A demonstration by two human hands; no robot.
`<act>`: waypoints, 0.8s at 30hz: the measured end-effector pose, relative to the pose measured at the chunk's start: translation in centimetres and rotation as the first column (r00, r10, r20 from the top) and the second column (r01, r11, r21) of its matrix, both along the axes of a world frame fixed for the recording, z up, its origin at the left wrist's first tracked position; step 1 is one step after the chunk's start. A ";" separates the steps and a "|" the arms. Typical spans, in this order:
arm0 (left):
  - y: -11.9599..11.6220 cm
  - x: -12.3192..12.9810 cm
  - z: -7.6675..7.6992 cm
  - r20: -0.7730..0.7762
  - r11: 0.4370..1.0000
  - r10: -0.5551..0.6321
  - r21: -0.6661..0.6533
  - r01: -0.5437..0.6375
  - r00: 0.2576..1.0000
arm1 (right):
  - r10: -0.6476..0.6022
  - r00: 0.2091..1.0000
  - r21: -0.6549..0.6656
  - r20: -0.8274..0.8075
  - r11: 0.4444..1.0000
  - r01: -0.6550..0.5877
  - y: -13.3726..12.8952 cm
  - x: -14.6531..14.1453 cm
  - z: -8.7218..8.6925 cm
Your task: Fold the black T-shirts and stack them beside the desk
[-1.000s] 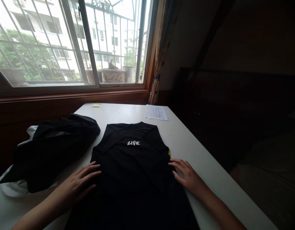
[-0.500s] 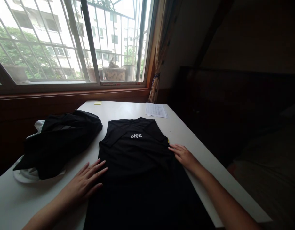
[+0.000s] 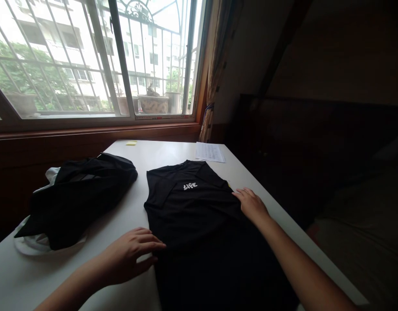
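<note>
A black shirt (image 3: pixel 195 216) lies flat on the white table (image 3: pixel 118 216), its collar end toward the window and a white print (image 3: pixel 190 186) near the top. My left hand (image 3: pixel 134 252) is open at the shirt's left edge, fingertips touching the cloth and thumb apart. At the opposite edge, below the folded-in shoulder, my right hand (image 3: pixel 251 205) rests with its fingers stretched onto the fabric. A small yellow bit shows at the shirt's edge just above the right fingers. The lower part of the shirt runs out of view.
On the left lies a heap of black clothing (image 3: pixel 79 198) with white cloth (image 3: pixel 40 244) under it. Printed papers (image 3: pixel 210 152) and a yellow sticky note (image 3: pixel 131 143) lie at the far end. Beyond stands a barred window (image 3: pixel 89 65) beside a tied curtain (image 3: pixel 209 112).
The shirt's left edge has shifted to the right and the shirt now lies slightly turned. My left hand has moved right with that edge; my right hand has moved slightly right.
</note>
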State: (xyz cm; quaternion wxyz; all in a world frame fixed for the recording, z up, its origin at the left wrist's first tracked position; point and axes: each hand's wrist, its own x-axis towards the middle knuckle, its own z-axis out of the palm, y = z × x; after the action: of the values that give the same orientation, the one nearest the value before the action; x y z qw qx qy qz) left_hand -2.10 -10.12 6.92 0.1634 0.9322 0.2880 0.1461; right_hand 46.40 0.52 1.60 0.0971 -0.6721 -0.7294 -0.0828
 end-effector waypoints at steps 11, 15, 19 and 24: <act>16.3 -1.7 -4.3 0.042 0.880 0.400 0.261 -0.396 0.916 | 0.201 0.978 0.083 -0.055 0.977 -0.196 -10.0 -7.8 -0.9; 18.2 -2.1 -5.3 0.018 0.878 0.406 0.272 -0.395 0.914 | 0.243 0.969 0.107 -0.052 0.966 -0.237 -13.5 -7.5 -2.1; 17.4 -2.6 -5.5 0.002 0.875 0.404 0.291 -0.387 0.915 | 0.184 0.977 0.088 -0.108 0.981 -0.175 -14.9 -5.0 -2.8; 14.5 -4.0 -6.0 0.017 0.854 0.417 0.335 -0.398 0.909 | 0.123 0.977 -0.043 -0.175 0.990 -0.132 -15.0 -1.5 -2.5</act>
State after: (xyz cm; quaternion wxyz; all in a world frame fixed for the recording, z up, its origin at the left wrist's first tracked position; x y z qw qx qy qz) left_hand -6.06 4.34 0.89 -0.0381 0.8676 0.4547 0.1975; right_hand 44.85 -14.43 -0.88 0.1467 -0.6310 -0.7618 0.0017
